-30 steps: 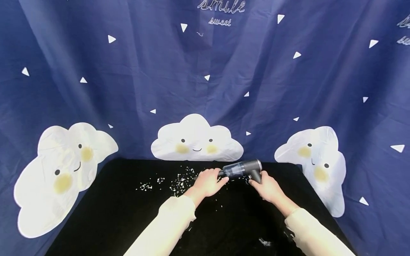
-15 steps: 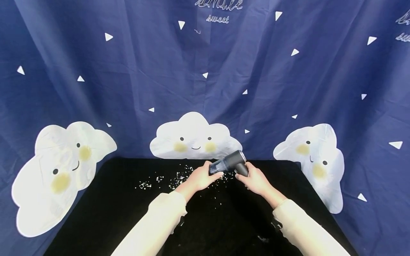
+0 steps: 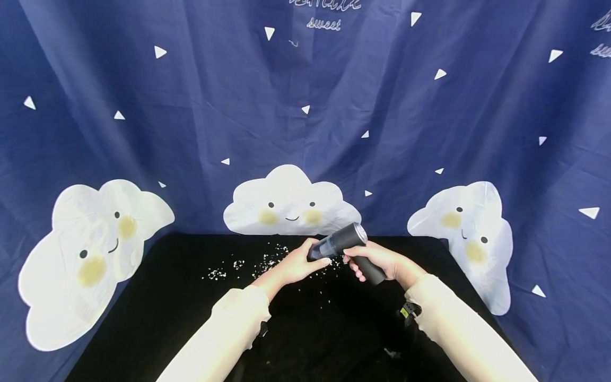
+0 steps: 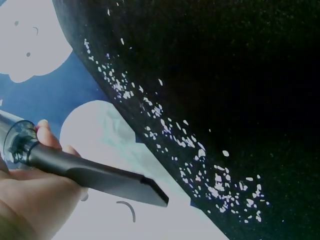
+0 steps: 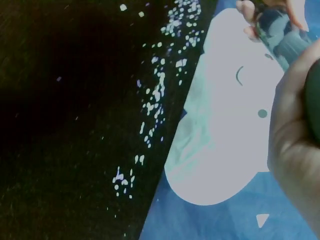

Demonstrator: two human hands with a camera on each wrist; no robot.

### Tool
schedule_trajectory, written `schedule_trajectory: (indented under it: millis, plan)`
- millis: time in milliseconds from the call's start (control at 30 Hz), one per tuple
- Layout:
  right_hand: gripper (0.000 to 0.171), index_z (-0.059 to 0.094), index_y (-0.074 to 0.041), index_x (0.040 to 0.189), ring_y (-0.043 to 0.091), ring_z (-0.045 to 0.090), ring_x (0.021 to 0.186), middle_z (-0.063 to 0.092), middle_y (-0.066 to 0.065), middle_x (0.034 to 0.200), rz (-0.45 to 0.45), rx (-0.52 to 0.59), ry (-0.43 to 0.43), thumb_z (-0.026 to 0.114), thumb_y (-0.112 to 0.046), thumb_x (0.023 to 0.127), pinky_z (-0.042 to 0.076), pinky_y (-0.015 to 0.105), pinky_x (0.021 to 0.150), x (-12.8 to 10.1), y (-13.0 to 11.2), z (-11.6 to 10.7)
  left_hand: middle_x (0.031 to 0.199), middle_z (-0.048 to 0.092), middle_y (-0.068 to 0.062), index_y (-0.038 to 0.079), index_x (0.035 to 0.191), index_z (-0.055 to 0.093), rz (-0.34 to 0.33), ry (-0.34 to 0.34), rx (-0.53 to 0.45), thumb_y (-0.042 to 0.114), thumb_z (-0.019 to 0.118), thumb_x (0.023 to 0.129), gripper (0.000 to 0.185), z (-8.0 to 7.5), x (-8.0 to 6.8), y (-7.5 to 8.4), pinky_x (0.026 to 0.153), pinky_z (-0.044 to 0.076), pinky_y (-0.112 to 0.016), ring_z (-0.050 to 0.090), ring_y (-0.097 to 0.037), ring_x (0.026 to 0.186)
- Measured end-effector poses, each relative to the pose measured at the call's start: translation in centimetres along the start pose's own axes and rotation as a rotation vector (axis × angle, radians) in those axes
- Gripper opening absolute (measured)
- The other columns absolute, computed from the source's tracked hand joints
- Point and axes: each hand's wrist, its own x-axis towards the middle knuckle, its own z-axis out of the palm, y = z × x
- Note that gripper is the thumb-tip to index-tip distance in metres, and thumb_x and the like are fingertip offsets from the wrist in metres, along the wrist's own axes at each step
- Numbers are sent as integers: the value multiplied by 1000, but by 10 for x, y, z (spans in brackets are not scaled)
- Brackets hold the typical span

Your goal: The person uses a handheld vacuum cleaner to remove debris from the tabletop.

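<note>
A dark grey handheld vacuum cleaner [image 3: 345, 239] with a see-through dust cup is held up over the far part of the black table, tilted with its rear end higher. My left hand [image 3: 297, 261] grips its front end. In the left wrist view those fingers curl round the base of a black flat nozzle [image 4: 100, 175], whose slanted tip points away from the hand. My right hand [image 3: 377, 257] holds the vacuum's handle [image 3: 369, 270], thumb lying along the body. Scattered white scraps [image 4: 185, 145] lie on the black cloth below and left of the vacuum.
The black-covered table [image 3: 181, 318] ends at a blue curtain [image 3: 286, 106] printed with white smiling clouds and triangles. A small pale smudge [image 3: 392, 353] lies near the front right. A few stray white bits lie in front of the main scatter.
The vacuum was level, and is now tilted with its rear raised and handle swung toward me. My right hand has shifted its hold, bringing the thumb up onto the body.
</note>
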Motion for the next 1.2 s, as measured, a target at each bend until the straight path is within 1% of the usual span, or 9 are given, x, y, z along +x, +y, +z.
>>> schedule_trajectory:
  millis: [100, 200, 300, 433, 467, 700, 800, 1000, 1200]
  plan:
    - [24, 57, -5, 89, 11, 53, 53, 52, 1, 66, 88, 29, -50, 58, -28, 97, 51, 26, 52, -2, -7, -1, 103, 62, -4, 20, 139, 47, 14, -42, -92, 48, 68, 93, 58, 2, 0, 1, 79, 47, -38, 58, -19, 83]
    - [23, 57, -6, 88, 12, 55, 56, 52, 1, 67, 145, 5, -67, 56, -27, 98, 55, 29, 56, -5, -15, -2, 108, 61, -5, 18, 140, 46, -7, -92, -193, 45, 65, 96, 55, 4, 1, 2, 80, 47, -38, 58, -20, 88]
    - [22, 56, -4, 89, 12, 54, 54, 52, 2, 66, 187, -31, -54, 56, -24, 96, 54, 29, 55, -9, -27, -2, 112, 60, -7, 13, 138, 44, -20, -132, -302, 44, 56, 101, 50, 7, 4, 4, 84, 50, -41, 61, -25, 94]
    - [21, 55, -3, 88, 10, 50, 49, 51, 1, 64, 207, -90, -5, 58, -23, 93, 49, 26, 49, -15, -44, 2, 116, 57, -10, 4, 137, 42, -25, -134, -412, 39, 44, 107, 46, 9, 10, 13, 95, 49, -47, 61, -31, 103]
    - [22, 55, -3, 87, 10, 49, 48, 50, 1, 63, 207, -108, 5, 58, -24, 92, 48, 25, 47, -16, -47, 3, 114, 57, -11, 4, 137, 42, -32, -130, -418, 39, 43, 107, 46, 10, 12, 15, 96, 48, -47, 60, -34, 104]
    - [22, 56, -3, 82, 10, 48, 46, 51, 2, 61, 172, -214, 56, 62, -24, 88, 46, 25, 45, -22, -55, 4, 129, 56, -7, 8, 139, 49, -62, -122, -359, 50, 44, 104, 55, 11, 17, 19, 107, 38, -47, 53, -23, 118]
    - [20, 56, -4, 80, 10, 48, 45, 51, 2, 60, 160, -249, 61, 66, -21, 85, 46, 25, 45, -25, -55, 5, 132, 56, -11, 5, 139, 49, -70, -127, -399, 46, 46, 104, 54, 12, 16, 21, 109, 35, -50, 52, -26, 122]
    - [19, 59, -2, 85, 11, 48, 45, 51, 2, 61, 145, -264, 82, 66, -19, 86, 47, 26, 44, -36, -51, 7, 134, 55, -10, 7, 140, 51, -103, -126, -438, 43, 52, 103, 52, 19, 13, 24, 108, 37, -50, 52, -26, 121]
    - [18, 61, -1, 87, 10, 49, 45, 52, 2, 61, 132, -264, 104, 65, -18, 85, 47, 25, 45, -52, -48, 5, 126, 59, -8, 6, 133, 56, -82, -125, -451, 42, 56, 101, 48, 28, 14, 32, 102, 41, -44, 54, -24, 115]
